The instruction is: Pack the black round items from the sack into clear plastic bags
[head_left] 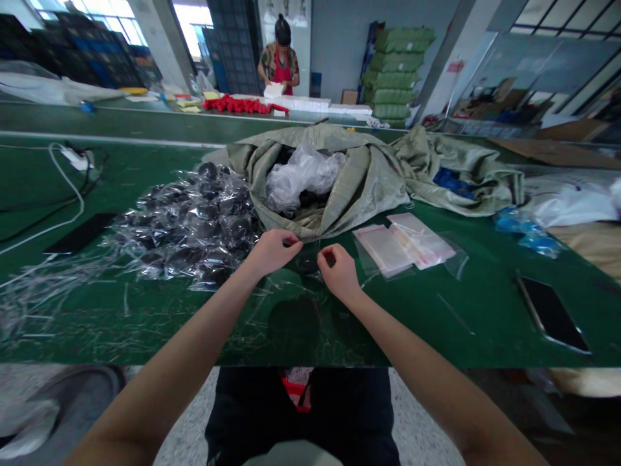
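Hands fill the middle of the head view, around a small clear bag [307, 265] with a dark item in it, lying low on the green table [412, 323]. The left hand [272, 251], left of centre, has its thumb and fingertips narrowly apart or meeting above the bag; I cannot tell whether film is between them. The right hand [338, 270] pinches thumb and finger together at the bag's right edge. Left of centre lies a heap of bagged dark items [198, 226], with a dark phone [80, 234] farther left. Above the hands, an open olive sack [359, 184] holds crumpled clear plastic [303, 171]. Right of centre lie flat clear bags [405, 246]; another phone [553, 312] rests lower right. At top centre, a co-worker [281, 65] in a red apron handles something white.
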Demonstrator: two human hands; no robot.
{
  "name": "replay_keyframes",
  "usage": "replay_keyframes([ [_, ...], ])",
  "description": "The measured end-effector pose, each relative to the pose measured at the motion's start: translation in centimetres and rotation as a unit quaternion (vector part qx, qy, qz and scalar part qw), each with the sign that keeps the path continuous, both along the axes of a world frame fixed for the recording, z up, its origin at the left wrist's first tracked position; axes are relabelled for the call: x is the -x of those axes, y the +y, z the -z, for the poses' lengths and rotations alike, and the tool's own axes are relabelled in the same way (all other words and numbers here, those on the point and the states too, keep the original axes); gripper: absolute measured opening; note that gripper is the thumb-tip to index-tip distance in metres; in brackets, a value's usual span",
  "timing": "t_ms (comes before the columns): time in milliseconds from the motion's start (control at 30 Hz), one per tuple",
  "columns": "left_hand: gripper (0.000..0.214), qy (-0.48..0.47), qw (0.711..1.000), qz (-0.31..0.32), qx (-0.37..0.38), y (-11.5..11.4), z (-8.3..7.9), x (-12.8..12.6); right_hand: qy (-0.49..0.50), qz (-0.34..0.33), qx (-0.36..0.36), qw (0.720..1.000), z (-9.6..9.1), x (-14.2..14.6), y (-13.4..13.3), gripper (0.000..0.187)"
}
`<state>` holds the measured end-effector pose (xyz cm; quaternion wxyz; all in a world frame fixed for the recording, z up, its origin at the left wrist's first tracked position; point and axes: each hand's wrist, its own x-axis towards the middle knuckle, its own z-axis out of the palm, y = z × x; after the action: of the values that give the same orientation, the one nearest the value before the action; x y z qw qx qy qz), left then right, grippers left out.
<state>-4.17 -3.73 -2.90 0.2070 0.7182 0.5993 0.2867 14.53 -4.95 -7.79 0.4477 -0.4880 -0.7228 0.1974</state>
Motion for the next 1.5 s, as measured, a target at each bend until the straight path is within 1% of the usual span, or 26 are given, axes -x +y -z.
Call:
replay_keyframes([
  [100,0.037,-0.087,0.995,-0.008,0.048,0.3,1.1,1.0,0.047,-0.003,0.006,0.999,0.3,0.1,0.0,0.009],
  [167,0.036,-0.12,0.991,0.002,0.065,0.6,2.2,1.6,0.066,0.0,0.014,0.998,0.5,0.1,0.1,0.01],
  [267,0.036,-0.138,0.988,0.042,0.054,1.0,3.7,2.1,0.079,0.004,0.022,0.997,0.8,0.1,0.4,0.013],
  [367,0.037,-0.157,0.985,0.059,0.047,1.4,4.4,2.0,0.083,0.004,0.027,0.996,1.0,0.0,0.7,0.013],
  [533,0.032,-0.169,0.982,0.064,0.049,1.8,4.6,1.5,0.095,0.002,0.037,0.995,1.2,-0.4,1.1,0.014],
  [733,0.029,-0.168,0.982,0.075,0.032,2.0,4.8,1.2,0.118,-0.013,0.047,0.992,1.7,-0.9,1.6,0.015],
  [833,0.031,-0.194,0.98,0.039,0.026,1.9,4.7,1.2,0.153,-0.012,0.055,0.987,1.9,-1.5,2.2,0.014],
  [933,0.032,-0.259,0.964,-0.001,0.064,1.5,4.4,0.8,0.212,-0.008,0.078,0.974,2.0,-2.0,2.7,0.014],
  [1033,0.029,-0.313,0.943,-0.014,0.108,1.2,4.1,0.2,0.277,-0.021,0.112,0.954,2.1,-2.1,3.2,0.014],
  [1167,0.025,-0.336,0.93,-0.038,0.145,0.9,4.2,-0.3,0.335,-0.032,0.177,0.925,2.7,-1.8,3.9,0.013],
  [1300,0.023,-0.342,0.92,-0.061,0.183,0.8,4.7,-0.3,0.341,-0.042,0.224,0.912,3.4,-1.8,4.7,0.012],
  [1400,0.024,-0.354,0.915,-0.065,0.184,0.8,4.8,-0.2,0.361,-0.058,0.231,0.902,3.7,-1.9,4.9,0.011],
  [1500,0.032,-0.37,0.913,-0.049,0.166,1.0,4.6,-0.3,0.38,-0.071,0.231,0.893,3.6,-2.0,4.9,0.011],
])
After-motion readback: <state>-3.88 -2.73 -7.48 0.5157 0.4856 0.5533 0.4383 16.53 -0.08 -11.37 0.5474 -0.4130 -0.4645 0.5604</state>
